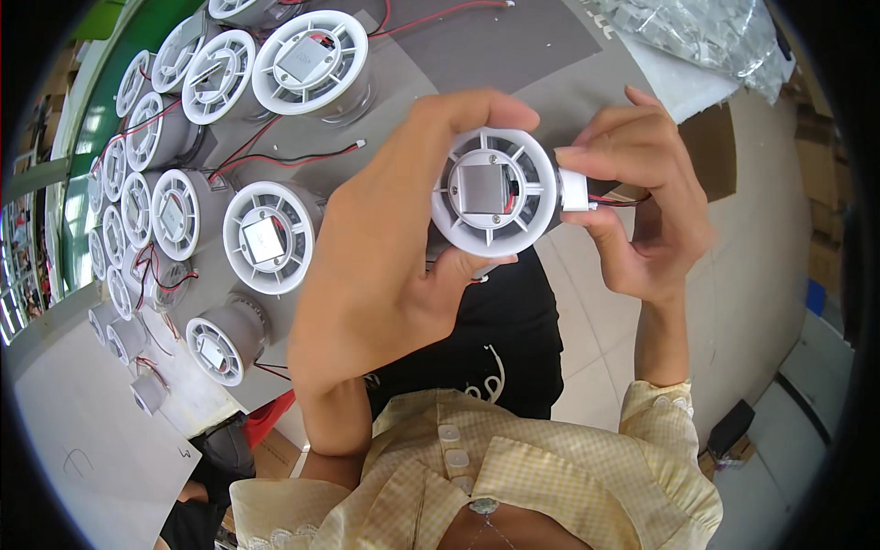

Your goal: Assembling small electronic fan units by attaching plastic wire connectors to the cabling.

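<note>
My left hand (367, 257) wraps round a round white housing (496, 240) with a spoked ring and a square silver plate at its middle. The spoked face is turned up toward me. On its right side, my right hand (662, 197) pinches a small white block (575, 191) between thumb and fingers. Red and black wires (616, 200) run from the block toward my right palm, where their far end is hidden. The block sits against the housing's side; whether it is fixed there I cannot tell.
Several similar housings (174, 213) stand on the grey table (385, 170) to the left, some trailing red and black wires. Clear plastic bags (706, 37) lie at the far right. A brown cardboard box (710, 151) is below them, and a white sheet (101, 440) lies near left.
</note>
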